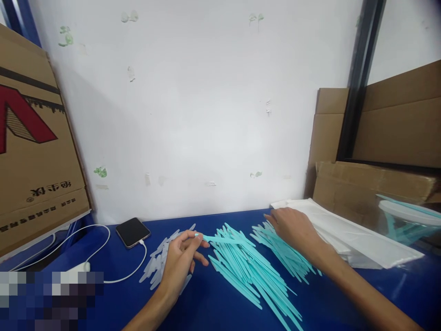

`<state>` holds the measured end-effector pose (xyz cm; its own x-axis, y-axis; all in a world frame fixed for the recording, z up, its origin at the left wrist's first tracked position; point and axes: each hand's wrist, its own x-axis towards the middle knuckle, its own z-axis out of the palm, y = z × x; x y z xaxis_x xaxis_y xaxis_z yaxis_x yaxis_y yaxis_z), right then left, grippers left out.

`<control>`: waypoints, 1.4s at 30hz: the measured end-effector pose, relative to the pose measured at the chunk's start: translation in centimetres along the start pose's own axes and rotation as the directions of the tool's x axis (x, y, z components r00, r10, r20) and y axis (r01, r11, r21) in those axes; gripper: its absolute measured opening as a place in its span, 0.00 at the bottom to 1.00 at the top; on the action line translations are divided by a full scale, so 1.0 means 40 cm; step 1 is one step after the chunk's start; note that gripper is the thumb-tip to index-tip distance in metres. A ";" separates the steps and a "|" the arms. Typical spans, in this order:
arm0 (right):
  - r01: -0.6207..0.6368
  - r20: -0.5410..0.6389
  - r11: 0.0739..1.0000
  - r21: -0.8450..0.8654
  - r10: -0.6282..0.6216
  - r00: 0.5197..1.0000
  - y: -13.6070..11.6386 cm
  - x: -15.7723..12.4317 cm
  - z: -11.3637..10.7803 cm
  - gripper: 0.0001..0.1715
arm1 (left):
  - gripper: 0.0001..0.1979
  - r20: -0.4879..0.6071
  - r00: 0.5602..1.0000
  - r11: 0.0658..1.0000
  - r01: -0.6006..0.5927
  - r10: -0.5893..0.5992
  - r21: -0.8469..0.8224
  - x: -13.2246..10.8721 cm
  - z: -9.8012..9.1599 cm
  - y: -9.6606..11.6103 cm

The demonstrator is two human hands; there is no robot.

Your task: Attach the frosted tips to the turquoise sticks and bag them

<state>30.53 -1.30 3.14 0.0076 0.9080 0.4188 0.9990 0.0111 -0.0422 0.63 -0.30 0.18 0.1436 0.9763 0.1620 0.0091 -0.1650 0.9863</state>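
Between the thumb and fingertips of my left hand (pixel 184 253) is one end of a slim turquoise plastic stick (pixel 220 239), which points right across the middle pile. That pile of tapered turquoise sticks (pixel 255 271) lies loosely fanned on the blue table. Just behind my left hand, and partly covered by it, are several translucent whitish plastic pieces (pixel 156 266). My right hand (pixel 291 225) reaches over a second pile of paler turquoise sticks (pixel 285 253), its fingers bent down at the far end. What those fingertips hold, if anything, is hidden.
A phone (pixel 133 232) with a white cable (pixel 143 262) lies at the back left of the blue table (pixel 206 308). White plastic bags (pixel 344 230) lie at right, beside a white-rimmed tub (pixel 409 214) containing turquoise sticks. Cardboard boxes (pixel 37 151) stand on both sides; a white wall closes the back.
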 end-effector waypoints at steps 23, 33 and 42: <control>0.445 -0.078 0.861 0.246 -0.440 0.895 -0.139 -0.057 0.009 0.24 | 0.19 0.505 0.856 -0.109 -0.495 0.111 0.862 -0.019 -0.073 0.048; 0.476 -0.040 0.855 0.208 -0.479 0.877 -0.146 -0.060 0.017 0.22 | 0.18 0.576 0.816 -0.202 -0.571 -0.034 0.796 -0.036 -0.042 0.024; 0.507 -0.020 0.837 0.206 -0.515 0.857 -0.158 -0.071 0.020 0.23 | 0.16 0.534 0.845 -0.230 -0.515 0.025 0.826 -0.036 -0.038 0.024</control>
<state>24.16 -3.60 1.51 -0.5068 0.7641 0.3991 0.8309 0.5563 -0.0101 -1.07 -1.66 0.93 0.6498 0.7463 0.1440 0.7413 -0.5803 -0.3374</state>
